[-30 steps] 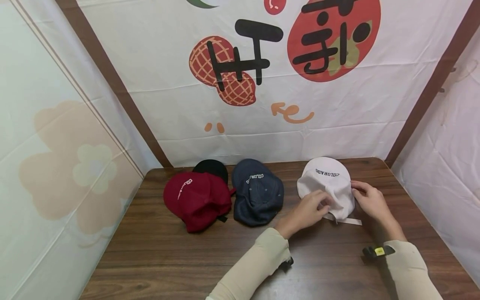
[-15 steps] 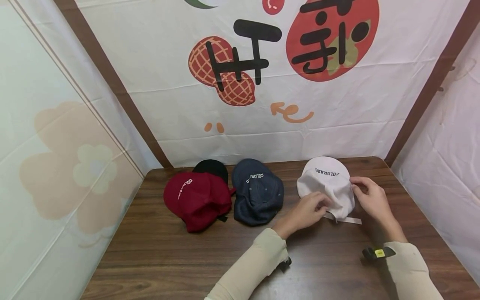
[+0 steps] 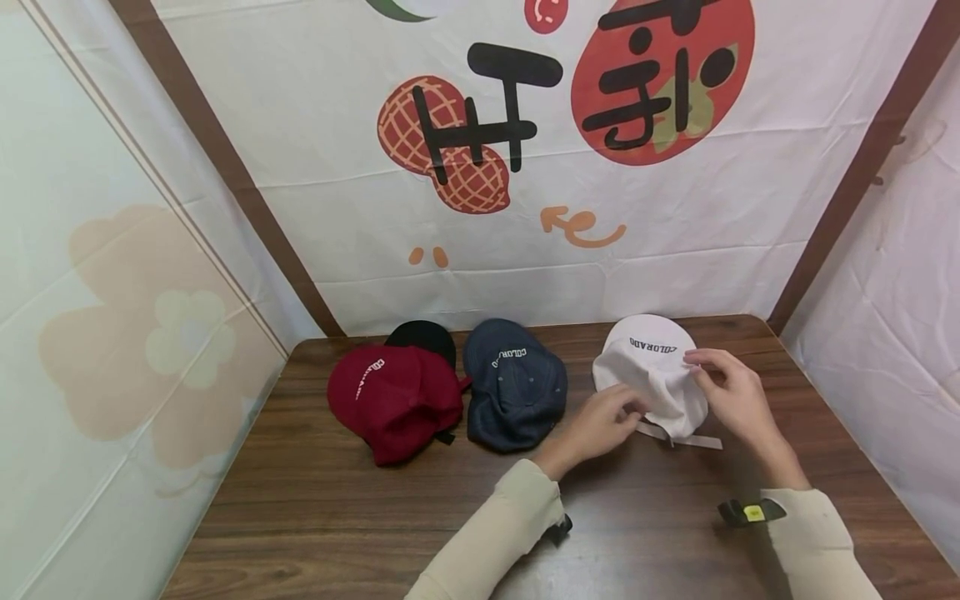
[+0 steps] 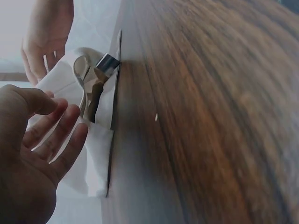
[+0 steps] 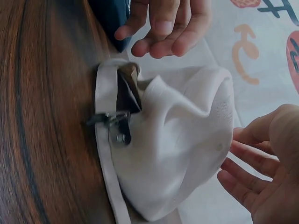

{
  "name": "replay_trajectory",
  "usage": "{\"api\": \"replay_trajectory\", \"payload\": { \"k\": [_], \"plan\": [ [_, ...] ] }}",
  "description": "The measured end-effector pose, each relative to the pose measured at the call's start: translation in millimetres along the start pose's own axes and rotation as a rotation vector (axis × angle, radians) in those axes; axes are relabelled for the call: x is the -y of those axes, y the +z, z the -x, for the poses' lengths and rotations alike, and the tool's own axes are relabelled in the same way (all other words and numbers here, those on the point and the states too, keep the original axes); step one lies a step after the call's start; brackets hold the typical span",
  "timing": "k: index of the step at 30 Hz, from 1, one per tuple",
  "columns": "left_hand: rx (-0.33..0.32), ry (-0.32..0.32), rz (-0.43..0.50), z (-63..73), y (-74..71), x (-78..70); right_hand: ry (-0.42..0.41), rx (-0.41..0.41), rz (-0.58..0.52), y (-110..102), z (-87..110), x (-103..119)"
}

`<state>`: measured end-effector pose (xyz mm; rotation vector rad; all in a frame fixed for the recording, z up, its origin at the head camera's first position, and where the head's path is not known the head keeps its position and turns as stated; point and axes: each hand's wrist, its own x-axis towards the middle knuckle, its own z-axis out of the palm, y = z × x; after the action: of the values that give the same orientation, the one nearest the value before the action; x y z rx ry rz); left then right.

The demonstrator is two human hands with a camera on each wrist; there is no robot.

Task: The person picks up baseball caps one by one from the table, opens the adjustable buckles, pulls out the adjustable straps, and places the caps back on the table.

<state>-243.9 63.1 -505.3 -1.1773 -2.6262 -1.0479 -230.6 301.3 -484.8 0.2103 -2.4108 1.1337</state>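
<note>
A white baseball cap point(image 3: 663, 387) lettered COLORADO lies at the back right of the table, brim toward the wall. Its back strap point(image 5: 108, 172) runs along the tabletop through a metal buckle point(image 5: 110, 119). My left hand point(image 3: 600, 423) hovers by the cap's near left side, fingers loosely bent and holding nothing. A gap separates those fingers from the cap in the right wrist view. My right hand point(image 3: 738, 402) is at the cap's right side, with relaxed fingertips point(image 5: 226, 179) right at the crown's edge.
Left of the white cap lies a navy cap point(image 3: 517, 387). Farther left, a dark red cap point(image 3: 397, 404) partly covers a black cap point(image 3: 426, 335). Printed white cloth point(image 3: 315, 217) stands behind the brown wooden table point(image 3: 337, 517) and along both sides.
My left hand has drawn slightly left, away from the white cap. My right hand has shifted up and left along the cap's right side. The caps stay in place.
</note>
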Motion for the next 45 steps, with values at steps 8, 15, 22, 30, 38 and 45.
{"api": "replay_trajectory", "payload": {
  "k": [8, 15, 22, 30, 38, 45],
  "plan": [
    [-0.017, -0.01, 0.043, 9.9, -16.0, 9.9, -0.071, -0.024, -0.027, 8.2, -0.1, 17.4],
    [-0.049, -0.05, 0.065, 16.5, -30.8, 14.9, -0.142, -0.018, -0.02, 16.5, 1.0, 32.5],
    [-0.089, -0.061, 0.1, 27.1, -46.9, 22.8, -0.214, 0.0, -0.021, 27.9, 2.4, 46.6],
    [-0.133, -0.076, 0.118, 42.0, -69.2, 30.4, -0.293, 0.039, -0.011, 35.2, 2.8, 50.4],
    [-0.177, -0.079, 0.104, 53.1, -87.9, 35.0, -0.374, 0.046, 0.015, 42.2, 2.9, 53.9],
    [-0.202, -0.078, 0.1, 60.2, -99.5, 38.7, -0.373, 0.086, 0.009, 49.6, 4.9, 60.9]
  ]
}}
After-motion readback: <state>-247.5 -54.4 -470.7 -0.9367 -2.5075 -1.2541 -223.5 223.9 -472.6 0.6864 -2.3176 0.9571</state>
